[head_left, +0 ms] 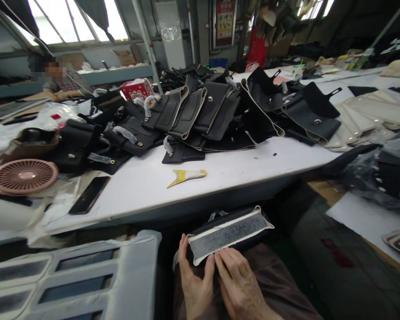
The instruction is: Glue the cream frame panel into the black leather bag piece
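A black bag piece with a white-edged grey strip [227, 232] lies on my lap, below the white table's front edge [173, 209]. My left hand [194, 284] grips its near left end, thumb up along the side. My right hand [240, 284] rests beside it, fingertips pressing on the piece's near edge. On the table above, a small yellow and white tool [186, 176] lies alone.
Black leather bags [200, 113] are heaped across the table's far side, cream pieces [370, 111] at right. A pink round fan [24, 176] and a black phone [89, 194] lie at left. A white padded frame [73, 275] sits lower left. People stand and sit in the background.
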A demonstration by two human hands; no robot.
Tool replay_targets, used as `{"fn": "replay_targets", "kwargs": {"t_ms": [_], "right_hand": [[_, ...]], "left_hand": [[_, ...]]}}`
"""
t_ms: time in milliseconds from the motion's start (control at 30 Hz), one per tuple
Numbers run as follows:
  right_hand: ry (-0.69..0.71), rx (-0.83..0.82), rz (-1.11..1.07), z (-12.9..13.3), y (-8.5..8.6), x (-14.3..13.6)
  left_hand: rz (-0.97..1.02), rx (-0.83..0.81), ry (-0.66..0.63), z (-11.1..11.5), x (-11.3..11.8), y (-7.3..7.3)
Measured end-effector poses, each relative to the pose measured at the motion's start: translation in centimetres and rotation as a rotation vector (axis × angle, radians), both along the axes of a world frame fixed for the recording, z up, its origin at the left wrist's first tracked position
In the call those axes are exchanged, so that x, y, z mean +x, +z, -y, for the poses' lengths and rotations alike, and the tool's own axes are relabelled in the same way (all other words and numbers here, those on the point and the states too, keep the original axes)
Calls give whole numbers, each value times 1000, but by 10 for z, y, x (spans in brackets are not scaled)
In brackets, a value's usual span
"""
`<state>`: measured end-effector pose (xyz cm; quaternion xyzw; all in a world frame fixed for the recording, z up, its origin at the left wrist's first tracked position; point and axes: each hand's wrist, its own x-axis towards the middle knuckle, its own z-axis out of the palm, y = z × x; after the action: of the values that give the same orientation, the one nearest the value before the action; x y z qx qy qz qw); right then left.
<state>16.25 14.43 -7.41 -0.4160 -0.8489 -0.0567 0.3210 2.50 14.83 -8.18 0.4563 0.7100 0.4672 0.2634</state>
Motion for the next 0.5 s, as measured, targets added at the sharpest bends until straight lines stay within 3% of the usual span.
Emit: {"fn": "replay_targets", "kwargs": {"t_ms": [200, 500], "right_hand": [[10, 58, -22, -7, 3, -4], [78, 182, -102, -28, 12, 22]], "left_hand": [[100, 26, 62, -5, 7, -14], [41, 83, 143, -10, 9, -10]]}}
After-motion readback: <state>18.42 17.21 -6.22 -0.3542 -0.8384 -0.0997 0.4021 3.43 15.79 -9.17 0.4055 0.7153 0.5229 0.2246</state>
